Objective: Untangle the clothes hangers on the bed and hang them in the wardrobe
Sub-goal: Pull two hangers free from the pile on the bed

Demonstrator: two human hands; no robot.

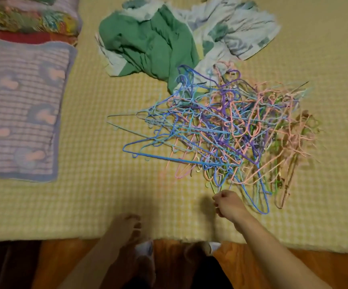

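A tangled pile of thin hangers (221,130) in blue, pink, purple and green lies on the yellow checked bed cover (98,195), right of centre. My right hand (228,204) is at the pile's near edge with its fingers curled. Thumb and forefinger seem to pinch the end of a thin green hanger (211,187) that sticks out of the pile. My left hand (127,226) is blurred and hovers over the bed's front edge, left of the pile. Its fingers hang loosely curled and hold nothing. No wardrobe is in view.
A crumpled green and white patterned cloth (152,44) lies behind the pile, touching it. A striped purple pillow (21,113) and folded colourful bedding (29,19) sit at the left. Wooden floor (294,265) and my socked feet (146,249) show below the bed edge.
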